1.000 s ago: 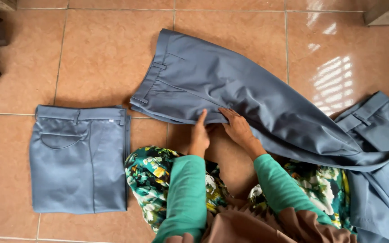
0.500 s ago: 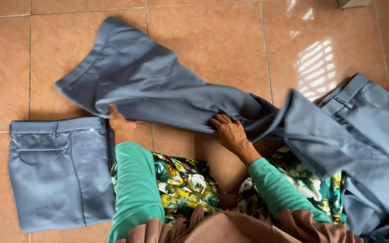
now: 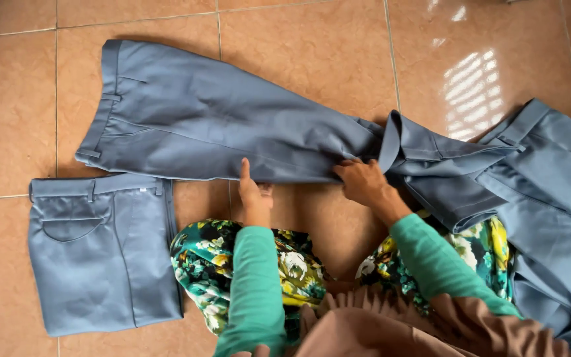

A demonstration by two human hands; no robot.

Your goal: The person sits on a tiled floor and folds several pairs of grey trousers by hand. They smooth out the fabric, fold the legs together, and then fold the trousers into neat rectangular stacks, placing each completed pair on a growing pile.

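I see my left hand (image 3: pixel 254 192) lying flat on the near edge of the trousers (image 3: pixel 232 125), fingers (image 3: pixel 244 170) stretched out and pressing the cloth to the floor (image 3: pixel 312 39), gripping nothing. My right hand (image 3: pixel 363 182) sits to the right of it, its fingers (image 3: pixel 348 165) curled over the same edge where the leg bunches into a fold; I take them as closed on the cloth there. The trousers spread away from both sets of fingers, waistband far to the left, leg running right past the right fingers and folded back on itself. Left of the left fingers, nearer me, lies a folded pair (image 3: pixel 100 254), flat and square, just beside my knee. Right of the right fingers lies a heap (image 3: pixel 556 198) of more grey-blue trousers, touching the leg I hold. My green sleeves (image 3: pixel 254 284) and floral skirt (image 3: pixel 206 264) show below.
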